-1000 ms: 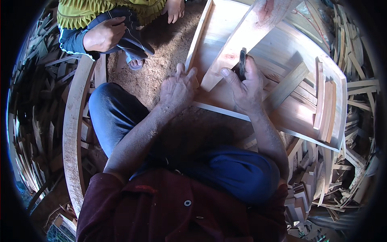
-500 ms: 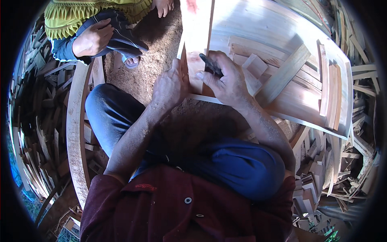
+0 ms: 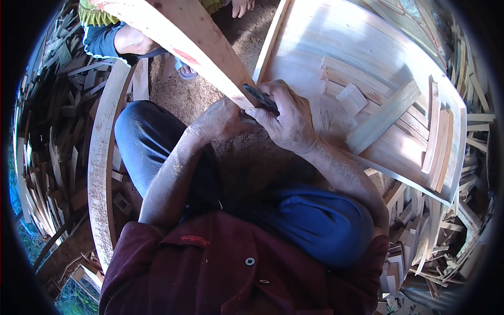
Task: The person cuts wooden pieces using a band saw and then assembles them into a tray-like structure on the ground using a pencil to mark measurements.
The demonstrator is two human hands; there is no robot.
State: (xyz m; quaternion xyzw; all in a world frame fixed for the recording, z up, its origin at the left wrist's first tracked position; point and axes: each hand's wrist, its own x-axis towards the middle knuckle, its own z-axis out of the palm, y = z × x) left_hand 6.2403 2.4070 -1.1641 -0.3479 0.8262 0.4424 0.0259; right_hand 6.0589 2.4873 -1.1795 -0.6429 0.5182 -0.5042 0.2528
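A long pale wooden plank [image 3: 202, 50] with reddish stains slants from the upper left down to my hands. My left hand [image 3: 223, 119] is closed round its near end from the left and below, with most of the fingers hidden. A dark, narrow tool [image 3: 261, 97] is gripped in my right hand [image 3: 290, 116], thumb along its near side. Its exact kind does not show. The tool lies against the plank's right edge, close to the end. Wood dust coats both my forearms.
A shallow wooden tray [image 3: 458, 173] at the right holds loose slats and a diagonal board [image 3: 383, 116]. Scrap wood [image 3: 68, 152] piles up on both sides. A curved beam [image 3: 102, 173] stands beside my left knee. Another person [image 3: 131, 42] sits at the upper left, partly behind the plank.
The plank's far end has swung left, from pointing straight ahead to slanting across the other person. My hands have moved slightly with it, keeping hold. The tray sits slightly lower and farther right in view.
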